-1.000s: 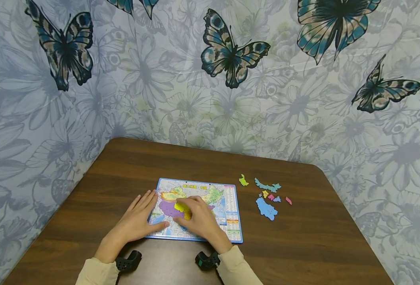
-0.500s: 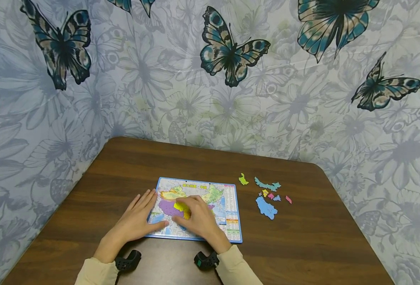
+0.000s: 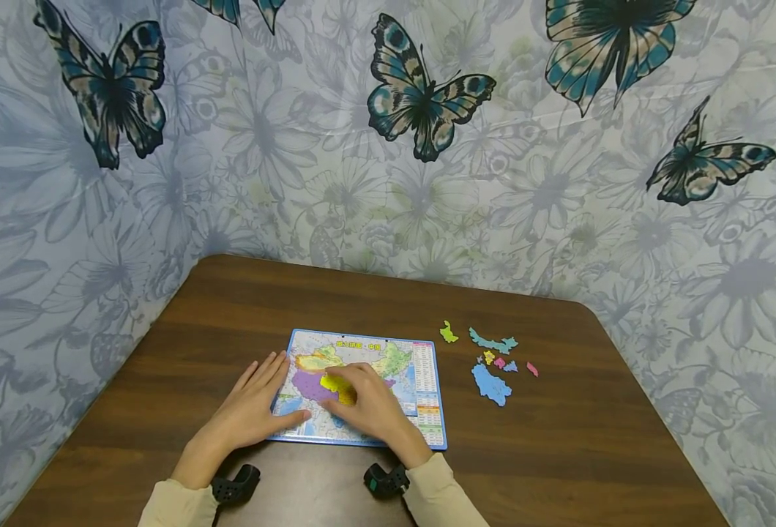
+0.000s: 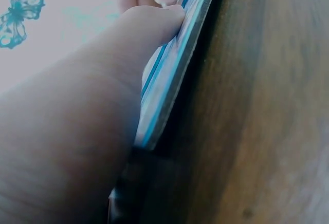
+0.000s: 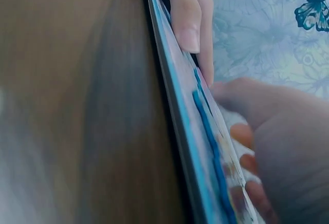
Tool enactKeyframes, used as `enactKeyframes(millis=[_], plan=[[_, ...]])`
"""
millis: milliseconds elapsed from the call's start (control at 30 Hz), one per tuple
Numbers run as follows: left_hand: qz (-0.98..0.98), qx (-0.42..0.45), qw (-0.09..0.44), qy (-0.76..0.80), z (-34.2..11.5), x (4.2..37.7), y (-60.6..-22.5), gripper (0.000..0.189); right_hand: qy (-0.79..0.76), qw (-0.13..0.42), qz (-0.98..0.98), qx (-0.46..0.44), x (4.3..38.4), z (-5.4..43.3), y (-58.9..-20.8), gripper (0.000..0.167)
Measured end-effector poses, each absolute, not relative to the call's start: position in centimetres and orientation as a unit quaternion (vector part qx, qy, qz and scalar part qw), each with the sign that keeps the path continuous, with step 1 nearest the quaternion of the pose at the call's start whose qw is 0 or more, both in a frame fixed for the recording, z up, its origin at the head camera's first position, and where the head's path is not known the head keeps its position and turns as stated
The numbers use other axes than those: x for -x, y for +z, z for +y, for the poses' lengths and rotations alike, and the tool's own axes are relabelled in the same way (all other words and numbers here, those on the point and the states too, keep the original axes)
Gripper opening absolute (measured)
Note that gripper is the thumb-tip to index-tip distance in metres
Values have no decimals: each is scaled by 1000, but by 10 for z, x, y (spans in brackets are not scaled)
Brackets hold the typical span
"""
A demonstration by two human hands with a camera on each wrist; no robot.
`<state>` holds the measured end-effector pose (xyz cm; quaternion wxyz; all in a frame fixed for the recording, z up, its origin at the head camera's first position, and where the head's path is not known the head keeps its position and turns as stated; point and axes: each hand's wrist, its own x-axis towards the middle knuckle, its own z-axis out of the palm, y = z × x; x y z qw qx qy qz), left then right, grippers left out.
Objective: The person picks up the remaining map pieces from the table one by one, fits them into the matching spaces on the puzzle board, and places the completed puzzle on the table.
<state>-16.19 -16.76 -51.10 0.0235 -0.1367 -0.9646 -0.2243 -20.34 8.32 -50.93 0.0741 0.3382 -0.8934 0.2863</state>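
Your right hand (image 3: 373,406) pinched the yellow piece (image 3: 340,389). Your left hand (image 3: 246,410), fingers (image 3: 268,378) straight, touched the board (image 3: 430,380), which likely helped keep it still.

Along the top of the map board (image 3: 309,339) runs a yellow title (image 3: 359,345) in Chinese characters, small but seeming to read "磁力拼图 · 中国". The printed column (image 3: 430,388) down the board's right side carries rows of fine text, too tiny to make out, under a pinkish heading strip (image 3: 423,343).
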Motion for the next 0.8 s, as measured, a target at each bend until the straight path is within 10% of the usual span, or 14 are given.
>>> enactKeyframes(millis=[800], plan=[[-964, 132, 30, -230, -167, 160, -511, 113, 351, 109, -877, -309, 206, 154, -504, 45]])
